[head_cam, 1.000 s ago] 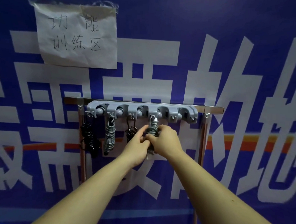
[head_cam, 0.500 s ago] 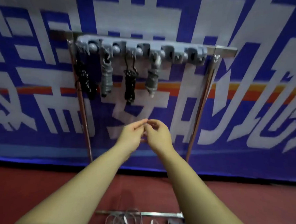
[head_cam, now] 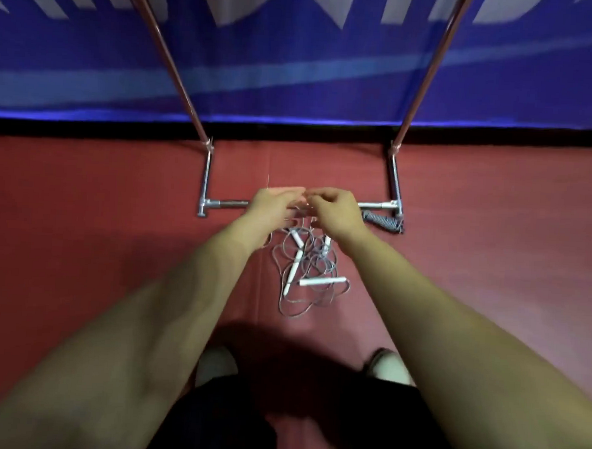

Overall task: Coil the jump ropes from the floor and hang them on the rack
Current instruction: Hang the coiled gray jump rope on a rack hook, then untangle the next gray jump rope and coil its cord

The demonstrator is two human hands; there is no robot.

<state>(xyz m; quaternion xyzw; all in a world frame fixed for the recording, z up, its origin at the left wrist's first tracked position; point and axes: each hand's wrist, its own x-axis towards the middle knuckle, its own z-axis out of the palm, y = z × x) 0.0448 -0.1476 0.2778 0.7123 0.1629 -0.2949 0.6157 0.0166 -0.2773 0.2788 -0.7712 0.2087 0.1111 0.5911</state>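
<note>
Red floor [head_cam: 80, 247] meets a blue banner [head_cam: 296, 52] as the view, level with the hooks a second ago, now tips down to the base bar [head_cam: 227, 204] of the rack [head_cam: 166, 52]. With a grey coil hung, the left hand [head_cam: 275, 204] and right hand [head_cam: 338, 211] have come down and meet fingertip to fingertip above a loose tangle of grey jump ropes [head_cam: 306, 266] with white handles [head_cam: 322, 281], lying on the floor just in front of the bar. That likely marks the next pickup. A dark coiled rope [head_cam: 382, 222] rests by the rack's right foot. Hooks and hung ropes are cut off above; motion blur hides whether either hand pinches a strand, and the tangle's rope count is unclear.
</note>
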